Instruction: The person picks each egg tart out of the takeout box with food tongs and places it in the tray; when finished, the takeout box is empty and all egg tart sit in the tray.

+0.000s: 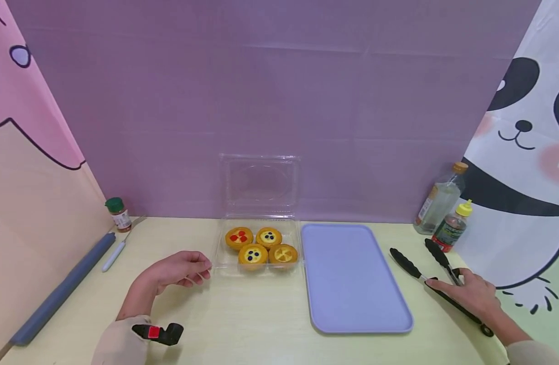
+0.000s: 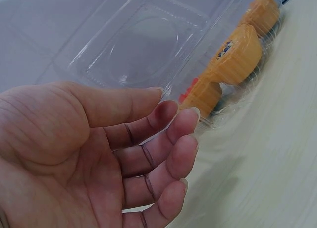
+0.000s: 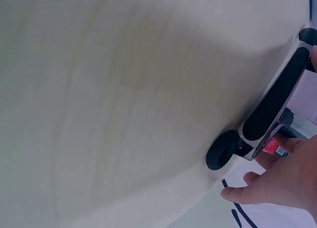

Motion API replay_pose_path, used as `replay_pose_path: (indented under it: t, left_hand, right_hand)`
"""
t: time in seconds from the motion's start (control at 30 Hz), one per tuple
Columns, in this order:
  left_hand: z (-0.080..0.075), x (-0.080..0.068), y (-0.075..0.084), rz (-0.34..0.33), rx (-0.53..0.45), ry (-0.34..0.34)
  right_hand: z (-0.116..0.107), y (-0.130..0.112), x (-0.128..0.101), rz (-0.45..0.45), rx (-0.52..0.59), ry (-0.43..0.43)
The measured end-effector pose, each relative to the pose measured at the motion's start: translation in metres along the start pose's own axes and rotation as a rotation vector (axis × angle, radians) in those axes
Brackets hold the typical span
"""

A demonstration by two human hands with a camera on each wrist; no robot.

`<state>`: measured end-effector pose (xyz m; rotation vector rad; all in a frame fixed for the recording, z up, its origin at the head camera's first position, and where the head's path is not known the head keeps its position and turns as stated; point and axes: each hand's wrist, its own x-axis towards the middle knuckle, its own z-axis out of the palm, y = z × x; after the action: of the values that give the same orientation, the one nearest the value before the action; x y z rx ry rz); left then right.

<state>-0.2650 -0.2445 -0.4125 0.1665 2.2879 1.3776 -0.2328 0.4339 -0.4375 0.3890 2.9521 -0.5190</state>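
Head camera view: a pair of black-handled metal kitchen tongs lies on the pale yellow table, to the right of a flat lavender plastic tray, its two black tips pointing away toward the back wall and spread apart. The person's right hand lies on top of the tongs near their hinged end — fingers laid across both arms, lightly bent; whether they are actually wrapped around the handles cannot be told from this view. In the right wrist view the black rubber end knob and one black handle pad sit just above the fingertips, which look loosely extended rather than clenched.

The left hand rests on the table just left of a clear plastic clamshell box with its lid standing open. Its fingers are relaxed and slightly curled, holding nothing; in the left wrist view the fingertips are just beside the box's transparent wall, and contact cannot be told.

Inside the box sit four round golden tarts — one topped with red pieces, two with dark berries, one plain yellow.

Behind the tongs stand a clear glass bottle with a cork-coloured cap and a smaller dark bottle with a yellow cap.
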Motion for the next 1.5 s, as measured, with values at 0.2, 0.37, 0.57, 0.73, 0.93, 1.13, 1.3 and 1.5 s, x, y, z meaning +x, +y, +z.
replay_pose_path:
  t: [0.2,0.37,0.57,0.73,0.93,1.13,1.3,1.5]
  left_hand:
    - [0.000,0.000,0.000,0.004,-0.006,-0.002]
    - [0.000,0.000,0.001,-0.002,-0.008,-0.004]
    - [-0.002,-0.002,0.000,-0.009,0.009,0.009]
    - [-0.003,-0.002,-0.001,-0.009,0.013,-0.001]
    - [-0.003,-0.001,-0.001,0.001,0.014,-0.013]
    - [-0.002,0.001,-0.001,0.001,0.011,-0.025]
    - [-0.002,0.001,-0.001,0.000,0.012,-0.024]
    - [-0.003,0.000,0.000,-0.002,0.008,-0.016]
  right_hand:
    - [0.001,-0.001,0.003,0.023,0.011,-0.017]
    - [0.004,0.001,0.005,0.019,-0.008,-0.006]
    - [0.007,-0.002,0.005,-0.019,-0.002,0.054]
    - [0.009,-0.005,0.001,-0.061,-0.008,0.117]
    - [0.013,-0.007,-0.002,-0.104,-0.003,0.187]
    - [0.012,-0.008,-0.007,-0.142,0.005,0.211]
    - [0.006,-0.020,-0.009,-0.208,0.074,0.223]
    - [-0.009,-0.048,-0.011,-0.235,0.156,0.163]
